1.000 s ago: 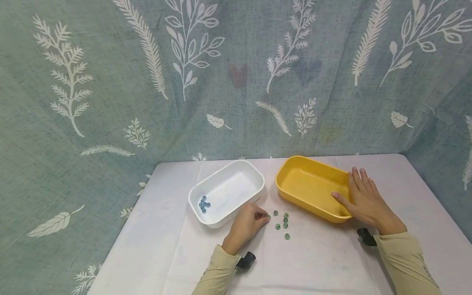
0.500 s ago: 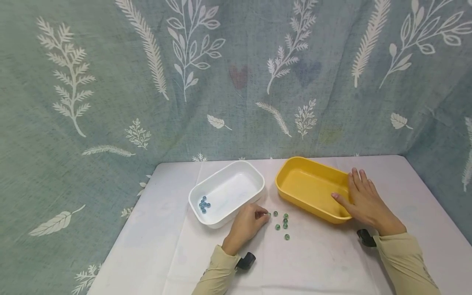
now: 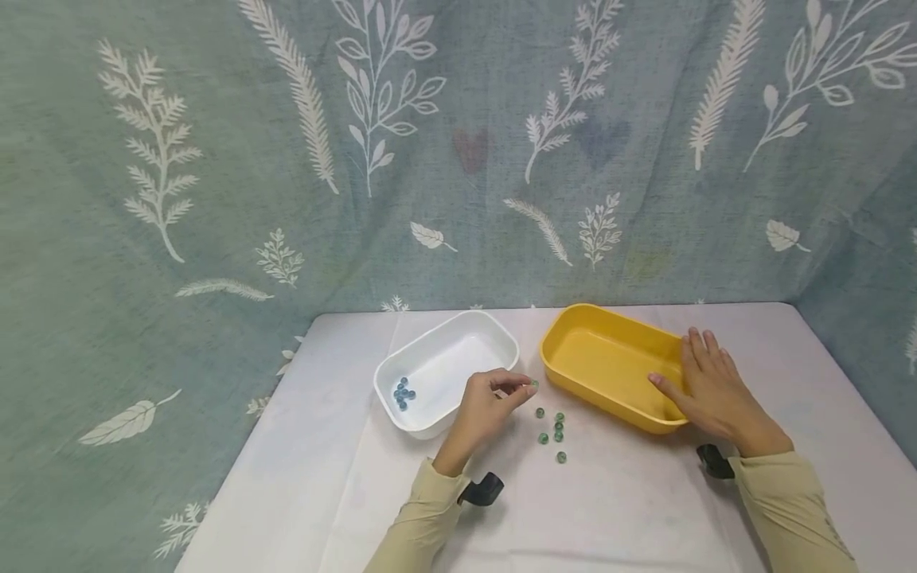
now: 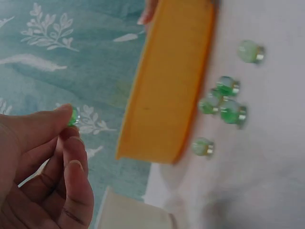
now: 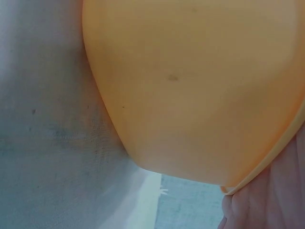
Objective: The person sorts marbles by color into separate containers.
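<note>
Between thumb and fingertips my left hand (image 3: 487, 406) pinches a green glass marble (image 4: 73, 117), raised above the table near the yellow tub (image 3: 602, 400). Below it, several more green marbles (image 3: 543, 438) lie loose on the white cloth. My right hand (image 3: 723, 398) rests on the right end of the yellow tub, fingers straight along the rim and thumb toward the inside. In the right wrist view the tub's outer wall (image 5: 190, 95) fills most of the picture, with the fingers (image 5: 267, 205) at its rim.
A white tub (image 3: 451, 362) stands left of the yellow one, partly behind my left hand. Several blue marbles (image 3: 401, 395) lie in its left end. Behind the table (image 3: 616, 509) hangs a green-blue curtain (image 3: 473, 223) with leaf prints.
My left hand has picked up a green marble from the cloth and lifted it up and away toward the yellow tub. The right hand stays on the tub's rim.
</note>
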Tool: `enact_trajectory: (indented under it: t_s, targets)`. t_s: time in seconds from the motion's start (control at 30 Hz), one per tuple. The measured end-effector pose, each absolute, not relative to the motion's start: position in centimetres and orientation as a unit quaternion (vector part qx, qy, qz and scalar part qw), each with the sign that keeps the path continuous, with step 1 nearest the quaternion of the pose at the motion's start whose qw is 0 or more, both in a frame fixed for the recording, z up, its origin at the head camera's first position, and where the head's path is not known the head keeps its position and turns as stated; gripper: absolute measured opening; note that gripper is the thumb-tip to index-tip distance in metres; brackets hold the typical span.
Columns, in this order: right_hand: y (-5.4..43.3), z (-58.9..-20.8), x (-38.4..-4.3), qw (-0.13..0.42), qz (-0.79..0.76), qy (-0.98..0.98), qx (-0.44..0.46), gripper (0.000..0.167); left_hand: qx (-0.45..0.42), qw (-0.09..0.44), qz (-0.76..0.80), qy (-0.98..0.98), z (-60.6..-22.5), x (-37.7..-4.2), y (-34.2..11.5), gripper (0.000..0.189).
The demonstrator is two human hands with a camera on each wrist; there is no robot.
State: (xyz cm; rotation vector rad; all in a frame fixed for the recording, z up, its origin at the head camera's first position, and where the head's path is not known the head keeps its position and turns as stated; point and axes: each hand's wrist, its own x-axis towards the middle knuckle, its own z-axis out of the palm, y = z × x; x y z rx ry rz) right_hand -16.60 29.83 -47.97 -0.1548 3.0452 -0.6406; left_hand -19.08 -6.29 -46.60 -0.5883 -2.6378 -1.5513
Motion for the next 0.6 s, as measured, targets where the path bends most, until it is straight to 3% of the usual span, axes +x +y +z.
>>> enact_trajectory:
  t_s: [0.6]
  targets:
    - [29.9, -47.8, -16.6, 0.019, -0.213, 0.976, -0.05, 0.106, -0.206, 0.02, -0.561, -0.801, -44.3, -21.8, -4.7, 0.021]
